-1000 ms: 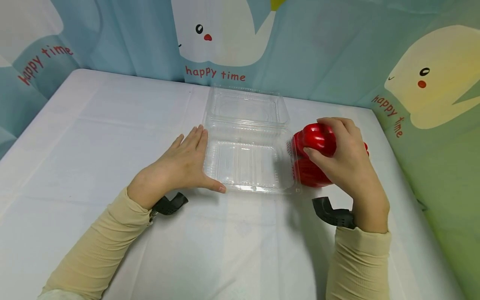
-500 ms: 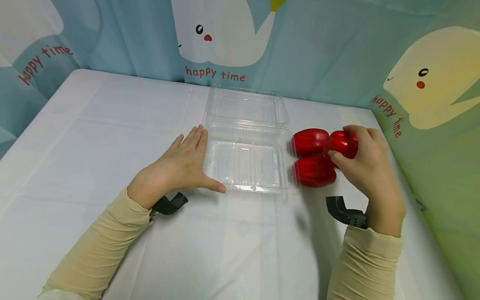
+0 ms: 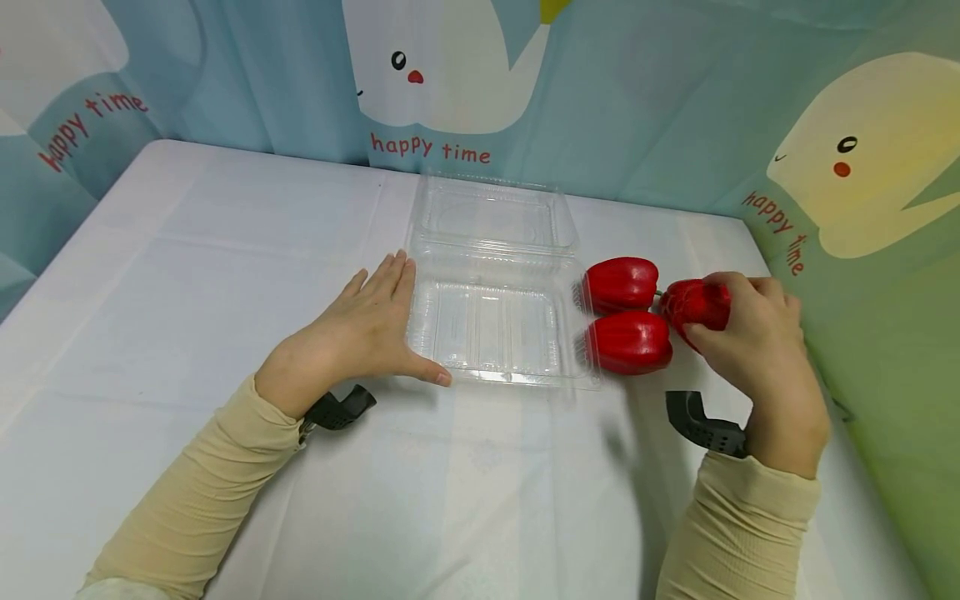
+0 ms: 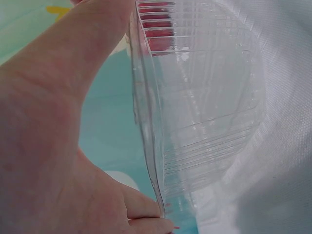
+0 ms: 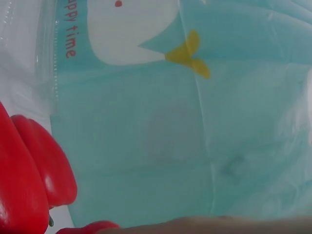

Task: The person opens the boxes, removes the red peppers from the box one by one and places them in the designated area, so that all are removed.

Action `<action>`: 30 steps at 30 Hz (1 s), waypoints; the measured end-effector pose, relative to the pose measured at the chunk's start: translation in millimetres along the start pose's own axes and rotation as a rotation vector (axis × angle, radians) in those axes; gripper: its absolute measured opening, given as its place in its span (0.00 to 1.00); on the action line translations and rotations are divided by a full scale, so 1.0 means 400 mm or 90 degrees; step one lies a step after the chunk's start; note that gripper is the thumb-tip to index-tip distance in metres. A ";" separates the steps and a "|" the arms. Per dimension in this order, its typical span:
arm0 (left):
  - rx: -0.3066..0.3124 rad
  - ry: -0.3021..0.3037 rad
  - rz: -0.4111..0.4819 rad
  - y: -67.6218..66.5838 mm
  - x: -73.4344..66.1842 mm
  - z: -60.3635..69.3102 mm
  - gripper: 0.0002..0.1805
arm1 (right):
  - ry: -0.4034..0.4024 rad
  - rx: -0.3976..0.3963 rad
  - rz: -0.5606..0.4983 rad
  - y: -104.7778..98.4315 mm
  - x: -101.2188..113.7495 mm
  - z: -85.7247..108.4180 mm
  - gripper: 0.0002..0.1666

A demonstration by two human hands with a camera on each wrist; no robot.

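A clear plastic clamshell box (image 3: 495, 329) lies opened on the white table, its lid (image 3: 491, 217) folded back. My left hand (image 3: 360, 329) rests at the box's left side with fingers straight and thumb along the front corner. In the left wrist view, the same hand (image 4: 58, 131) is beside the box's thin rim (image 4: 144, 107). My right hand (image 3: 757, 333) holds a red bell pepper (image 3: 686, 307), mottled in this frame and partly covered by the fingers. Two more glossy red bell peppers, a rear one (image 3: 621, 283) and a front one (image 3: 630, 342), lie between it and the box.
A white cloth covers the table (image 3: 465, 483). Behind and to the right hangs a blue-green curtain (image 3: 637, 108) printed with whales. Black camera mounts sit at the left wrist (image 3: 341, 408) and right wrist (image 3: 705, 425).
My right hand has moved right and lower with a red bell pepper, away from above the two peppers beside the box, which now show plainly. The left hand and box have stayed put.
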State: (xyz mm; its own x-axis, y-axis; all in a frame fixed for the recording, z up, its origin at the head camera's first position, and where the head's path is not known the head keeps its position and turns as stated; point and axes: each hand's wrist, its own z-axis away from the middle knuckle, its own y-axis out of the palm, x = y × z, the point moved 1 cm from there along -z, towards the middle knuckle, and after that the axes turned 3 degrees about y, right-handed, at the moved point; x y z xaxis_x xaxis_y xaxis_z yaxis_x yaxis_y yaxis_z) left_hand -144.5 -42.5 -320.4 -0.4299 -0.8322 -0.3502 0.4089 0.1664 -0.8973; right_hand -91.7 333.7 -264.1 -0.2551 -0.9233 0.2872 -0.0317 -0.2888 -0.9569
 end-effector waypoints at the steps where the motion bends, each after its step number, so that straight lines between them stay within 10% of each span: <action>1: 0.001 0.000 0.000 0.000 0.000 0.000 0.81 | -0.003 0.003 0.007 0.001 -0.003 0.001 0.32; 30: 0.008 -0.006 0.001 0.000 -0.001 0.000 0.81 | 0.035 0.197 0.107 0.022 -0.044 -0.022 0.39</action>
State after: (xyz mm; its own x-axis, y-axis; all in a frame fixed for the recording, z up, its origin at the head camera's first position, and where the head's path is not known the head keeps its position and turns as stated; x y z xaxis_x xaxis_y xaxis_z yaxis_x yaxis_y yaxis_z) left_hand -144.2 -42.3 -320.3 -0.4223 -0.8366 -0.3490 0.4197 0.1608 -0.8933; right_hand -95.9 349.6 -278.2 -0.2831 -0.9520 0.1162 0.3072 -0.2048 -0.9293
